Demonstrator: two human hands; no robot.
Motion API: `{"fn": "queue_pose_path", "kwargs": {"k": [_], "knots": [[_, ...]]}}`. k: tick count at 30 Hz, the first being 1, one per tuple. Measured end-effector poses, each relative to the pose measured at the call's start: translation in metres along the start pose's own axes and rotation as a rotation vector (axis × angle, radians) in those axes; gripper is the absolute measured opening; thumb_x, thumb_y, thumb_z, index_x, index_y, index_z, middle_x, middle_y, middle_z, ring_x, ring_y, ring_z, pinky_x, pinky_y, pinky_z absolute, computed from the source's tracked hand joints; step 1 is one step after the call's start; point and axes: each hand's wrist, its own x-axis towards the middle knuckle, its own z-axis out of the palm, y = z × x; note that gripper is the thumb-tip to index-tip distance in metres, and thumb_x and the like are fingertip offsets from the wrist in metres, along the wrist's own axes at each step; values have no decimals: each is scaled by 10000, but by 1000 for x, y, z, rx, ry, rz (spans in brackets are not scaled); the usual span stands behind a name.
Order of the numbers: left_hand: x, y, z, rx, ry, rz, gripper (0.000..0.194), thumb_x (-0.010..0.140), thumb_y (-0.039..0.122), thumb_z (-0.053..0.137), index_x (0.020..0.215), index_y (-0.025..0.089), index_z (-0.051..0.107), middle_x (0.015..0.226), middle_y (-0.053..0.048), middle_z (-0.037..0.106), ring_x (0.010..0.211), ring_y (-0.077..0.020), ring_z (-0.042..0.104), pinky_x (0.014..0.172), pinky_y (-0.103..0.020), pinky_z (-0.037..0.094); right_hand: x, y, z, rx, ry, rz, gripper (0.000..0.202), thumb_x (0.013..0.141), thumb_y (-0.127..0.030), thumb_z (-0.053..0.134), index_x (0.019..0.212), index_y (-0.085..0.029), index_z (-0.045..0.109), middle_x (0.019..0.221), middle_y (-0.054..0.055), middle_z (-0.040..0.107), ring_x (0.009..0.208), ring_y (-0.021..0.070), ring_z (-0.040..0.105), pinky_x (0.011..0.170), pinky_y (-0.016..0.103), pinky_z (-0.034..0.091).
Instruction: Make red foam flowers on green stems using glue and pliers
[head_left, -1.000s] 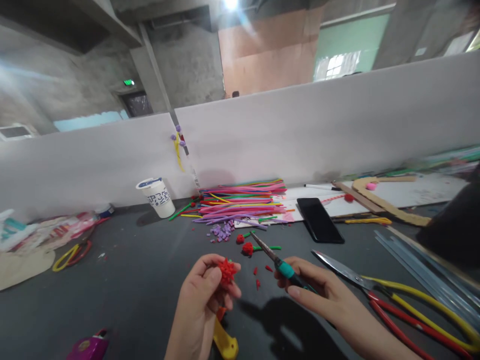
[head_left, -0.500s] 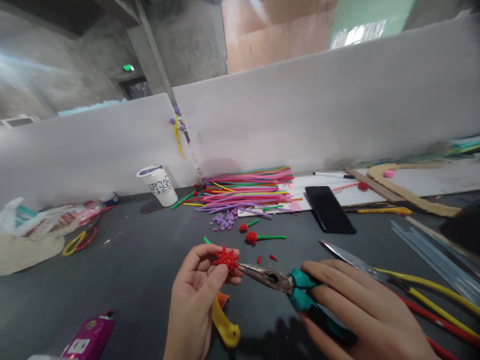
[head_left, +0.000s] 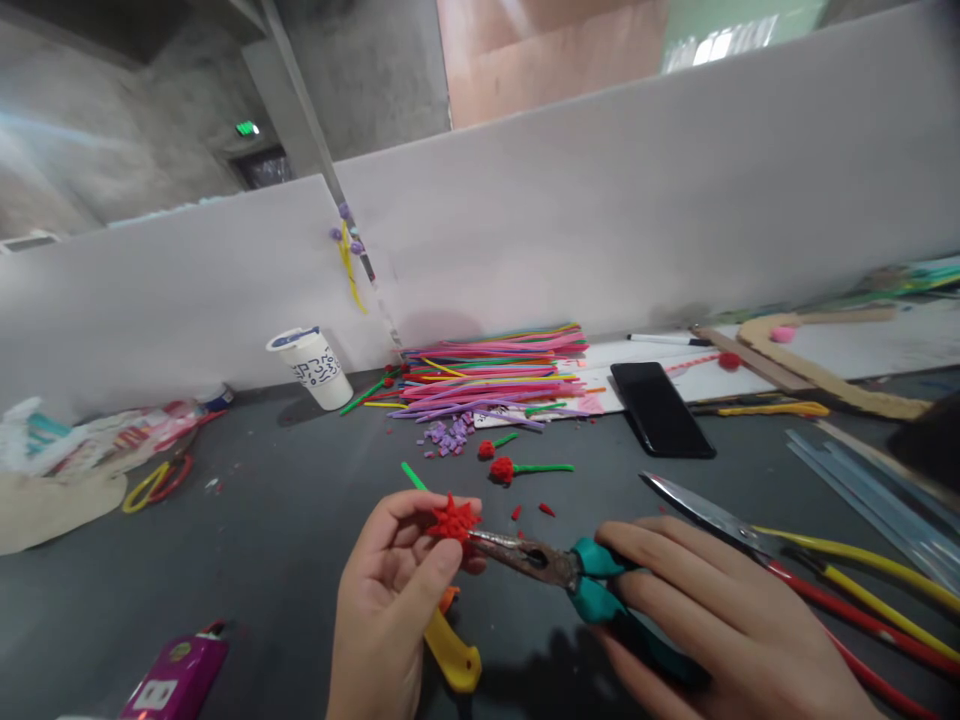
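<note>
Between thumb and fingers, my left hand (head_left: 394, 600) pinches a spiky red flower (head_left: 453, 519) that looks made of fuzzy pipe cleaner. Teal-handled needle-nose pliers (head_left: 551, 565) are in my right hand (head_left: 720, 620), their narrow tips touching the flower's right side. Behind the flower a green stem piece (head_left: 412, 476) pokes out; whether it joins the flower I cannot tell. Small red scraps (head_left: 546, 509) lie just beyond the pliers. Farther back rest two finished-looking red blooms on green stems, a larger one (head_left: 502, 470) and a smaller one (head_left: 487, 450).
Pipe cleaners (head_left: 495, 375) are piled against the white partition, with purple clippings (head_left: 448, 436) in front. A phone (head_left: 661, 410) and large shears (head_left: 750, 540) lie right. A paper cup (head_left: 311, 368), small scissors (head_left: 156, 484) and a purple box (head_left: 178, 676) stand or lie left. A yellow handle (head_left: 454, 652) shows below my left hand.
The plier tips have moved slightly left, up against the red flower. My left hand keeps its pinch, and the view has shifted a little.
</note>
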Motion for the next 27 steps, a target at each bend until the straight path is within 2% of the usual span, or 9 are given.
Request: {"fn": "queue_pose_path", "kwargs": {"k": [8, 13, 19, 27], "knots": [[-1, 1, 3, 45, 23, 34, 227, 657, 243, 843, 839, 184, 721, 775, -53, 776, 709, -221, 734, 590, -267, 601, 8, -1, -2, 55, -28, 18, 110, 802, -151, 562, 814, -224, 644, 918, 72, 754, 780, 215, 703, 685, 314, 594], [1, 1, -4, 95, -7, 25, 231, 678, 256, 832, 874, 184, 734, 878, -78, 802, 643, -199, 730, 606, -289, 618, 8, 0, -2, 76, -54, 35, 154, 825, -159, 521, 757, -230, 639, 869, 77, 750, 737, 209, 701, 626, 308, 591], [6, 1, -11, 152, -55, 34, 177, 703, 230, 819, 873, 210, 772, 898, -56, 815, 641, -158, 729, 582, -208, 599, 10, -2, -2, 129, -95, 74, 154, 805, -154, 527, 772, -228, 657, 830, 63, 736, 707, 185, 690, 633, 278, 589], [11, 0, -9, 186, -71, 59, 165, 715, 216, 808, 880, 225, 801, 916, -56, 824, 651, -153, 737, 607, -191, 597, 10, -6, -1, 254, -140, 173, 164, 807, -139, 539, 775, -233, 669, 819, 48, 710, 684, 163, 663, 616, 254, 563]]}}
